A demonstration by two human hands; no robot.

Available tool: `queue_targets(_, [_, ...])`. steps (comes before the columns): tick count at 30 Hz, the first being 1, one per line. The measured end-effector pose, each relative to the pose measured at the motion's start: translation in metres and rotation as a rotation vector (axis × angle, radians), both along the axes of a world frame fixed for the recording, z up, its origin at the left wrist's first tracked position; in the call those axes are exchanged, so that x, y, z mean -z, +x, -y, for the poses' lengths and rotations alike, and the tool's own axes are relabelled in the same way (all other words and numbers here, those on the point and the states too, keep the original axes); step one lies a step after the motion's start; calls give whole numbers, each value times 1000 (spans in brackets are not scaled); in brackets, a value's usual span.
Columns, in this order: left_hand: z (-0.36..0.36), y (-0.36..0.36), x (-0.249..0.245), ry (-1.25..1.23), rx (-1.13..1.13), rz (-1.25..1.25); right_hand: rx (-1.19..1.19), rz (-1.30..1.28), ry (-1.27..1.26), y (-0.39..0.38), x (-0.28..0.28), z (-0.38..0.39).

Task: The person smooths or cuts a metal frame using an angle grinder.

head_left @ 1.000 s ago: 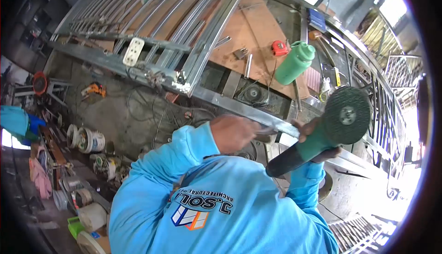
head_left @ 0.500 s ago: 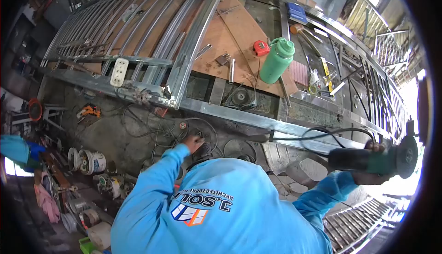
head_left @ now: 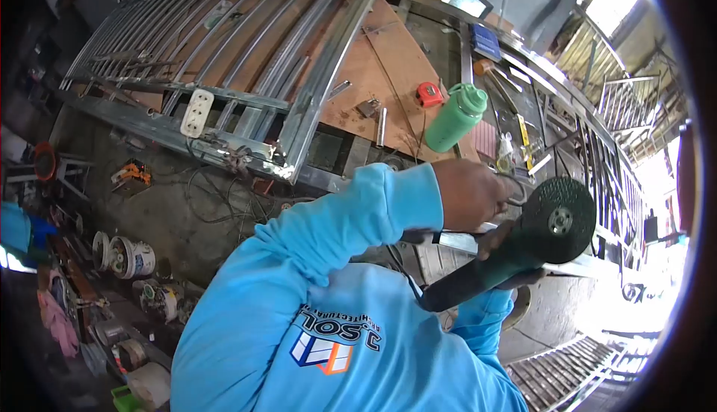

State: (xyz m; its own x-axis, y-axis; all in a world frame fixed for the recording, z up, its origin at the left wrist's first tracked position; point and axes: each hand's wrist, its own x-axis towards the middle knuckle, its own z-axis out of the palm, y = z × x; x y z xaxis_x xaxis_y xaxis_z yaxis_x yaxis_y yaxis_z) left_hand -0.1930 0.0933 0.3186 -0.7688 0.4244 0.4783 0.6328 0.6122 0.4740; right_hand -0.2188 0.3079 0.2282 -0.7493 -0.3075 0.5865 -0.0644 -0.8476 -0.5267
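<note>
Hovering off the table edge [head_left: 336, 182], right hand [head_left: 502, 242] grasps the angle grinder [head_left: 519, 257]; left hand [head_left: 470, 191] clenched beside its disc [head_left: 560, 221].

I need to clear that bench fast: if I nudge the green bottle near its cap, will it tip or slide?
The green bottle stands tall and narrow at the edge of the brown board, so a high push would probably tip it. Being round, it would likely roll once down. How full it is cannot be seen, so its weight is unclear.
</note>
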Motion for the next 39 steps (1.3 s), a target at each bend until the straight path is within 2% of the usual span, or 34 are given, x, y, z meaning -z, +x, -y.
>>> queue_targets(1, [6, -7, 2, 55, 13, -37, -38, -12, 1, 4, -6, 7])
queue_targets(4, [7, 28, 15, 43, -83, 279, -1, 35, 56, 12, -11, 6])
queue_targets(5, [8, 41, 21, 46, -145, 198, 25, 80, 46, 13, -13, 7])
queue_targets(8, [23, 69, 20, -106, -149, 345, 45, 94, 116, 2, -12, 6])
queue_targets(9, [20, 70, 30, -115, -147, 405, 43, 138, 49, 3, -9, 8])
queue_targets(10, [23, 70, 44, 16, -103, 407, 48, 132, 41, 3, -15, 12])
queue_targets(12, [30, 70, 85, 280, -25, 403, 57, 118, 26, 5, -27, 20])
queue_targets(14, [52, 92, 144, 360, -122, 574, 173, 34, 100, -13, -23, -13])
queue_targets(16, [85, 140, 219, 302, -287, 780, 249, -79, 128, -32, -30, -48])
queue_targets(18, [103, 215, 321, 570, -391, 832, 329, -142, 157, -47, -55, -87])
queue_targets(20, [122, 272, 328, 100, -618, 1120, 467, -147, 219, -69, -89, -134])
queue_targets(23, [135, 335, 330, -45, -756, 1198, 656, -138, 276, -93, -119, -173])
queue_targets(26, [160, 400, 375, -239, -849, 1013, 761, -104, 312, -97, -121, -187])
queue_targets(29, [195, 414, 324, -352, -1025, 1259, 802, -58, 323, -89, -113, -175])
queue_targets(32, [225, 440, 320, -603, -1249, 1295, 802, -10, 350, -86, -101, -174])
queue_targets(34, [234, 474, 321, -686, -1682, 992, 779, 28, 364, -86, -92, -173])
queue_targets(36, [255, 472, 291, -790, -1855, 996, 742, 56, 376, -89, -81, -171])
queue_targets(38, [298, 449, 253, -558, -2067, 1014, 690, 100, 395, -88, -65, -163])
queue_targets(39, [319, 433, 225, -436, -2065, 938, 646, 131, 409, -85, -53, -155])
